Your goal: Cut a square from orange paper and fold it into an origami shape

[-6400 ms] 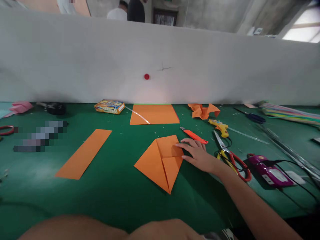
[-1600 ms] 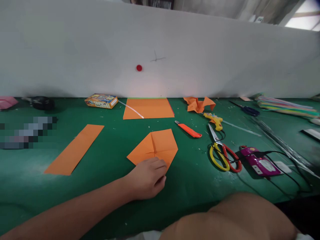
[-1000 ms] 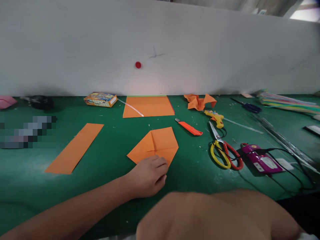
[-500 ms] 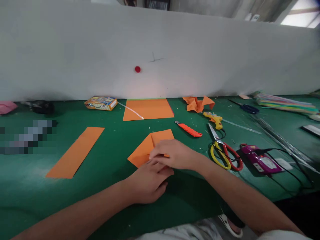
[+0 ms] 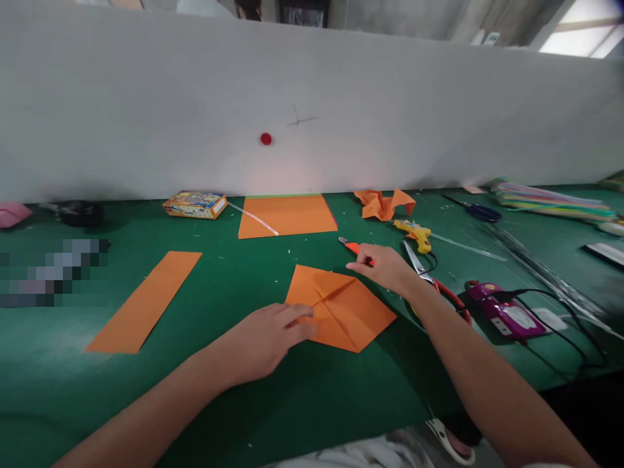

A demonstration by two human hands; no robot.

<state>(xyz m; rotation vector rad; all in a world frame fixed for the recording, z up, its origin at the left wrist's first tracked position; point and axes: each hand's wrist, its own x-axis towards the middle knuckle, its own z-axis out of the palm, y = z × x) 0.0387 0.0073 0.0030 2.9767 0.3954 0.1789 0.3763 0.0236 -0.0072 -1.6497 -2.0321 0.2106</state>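
Observation:
A creased orange sheet (image 5: 341, 312) lies nearly flat on the green table, its folds crossing near the middle. My left hand (image 5: 270, 335) rests at its left edge, fingers apart and fingertips on the paper. Beyond the sheet's far edge, my right hand (image 5: 383, 265) is over the orange utility knife (image 5: 351, 246), fingers curled round its handle. The knife's metal tip points to the far left. Scissors with red and yellow handles (image 5: 451, 299) lie partly hidden under my right forearm.
An orange strip (image 5: 146, 302) lies at left. Behind are a small box (image 5: 195, 205), an orange stack (image 5: 287, 216), crumpled orange paper (image 5: 385, 204) and a yellow glue gun (image 5: 414, 235). A purple device (image 5: 509, 312) with black cords sits at right.
The orange sheet has turned and shifted right, and now lies more open. My right hand has left the paper and moved up to the knife. My left hand has moved slightly left.

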